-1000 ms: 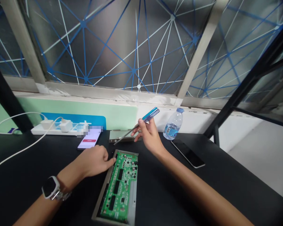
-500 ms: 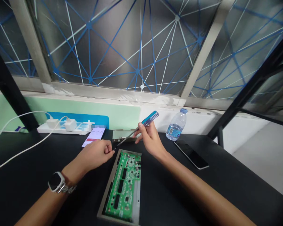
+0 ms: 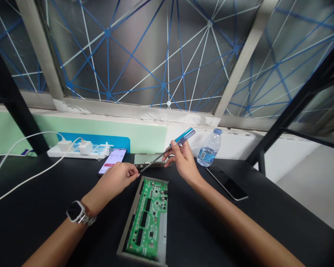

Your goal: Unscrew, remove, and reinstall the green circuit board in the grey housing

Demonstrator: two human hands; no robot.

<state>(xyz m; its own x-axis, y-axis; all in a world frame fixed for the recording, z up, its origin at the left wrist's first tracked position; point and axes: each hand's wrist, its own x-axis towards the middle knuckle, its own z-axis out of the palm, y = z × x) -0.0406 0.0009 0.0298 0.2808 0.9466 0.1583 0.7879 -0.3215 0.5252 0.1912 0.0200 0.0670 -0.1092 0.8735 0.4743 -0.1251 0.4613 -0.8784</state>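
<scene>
My right hand (image 3: pixel 182 161) grips a screwdriver (image 3: pixel 169 150) with a blue handle, held slanted so its metal tip points down and left. My left hand (image 3: pixel 118 178), with a watch (image 3: pixel 75 211) on the wrist, has its fingers pinched together right at the screwdriver's tip; anything between them is too small to make out. Just below both hands lies a green circuit board (image 3: pixel 147 218) set in a grey metal tray (image 3: pixel 163 237) on the black table (image 3: pixel 30 207).
A lit phone (image 3: pixel 113 160) lies behind my left hand, a flat metal plate (image 3: pixel 144 158) beside it. A water bottle (image 3: pixel 209 151) and a dark phone (image 3: pixel 227 183) sit at the right. A white power strip (image 3: pixel 78 150) with chargers and white cables (image 3: pixel 22 174) runs at the left.
My left hand lifted from the board's corner and closed its fingers at the screwdriver's tip. The right hand kept the screwdriver raised. The view shifted slightly.
</scene>
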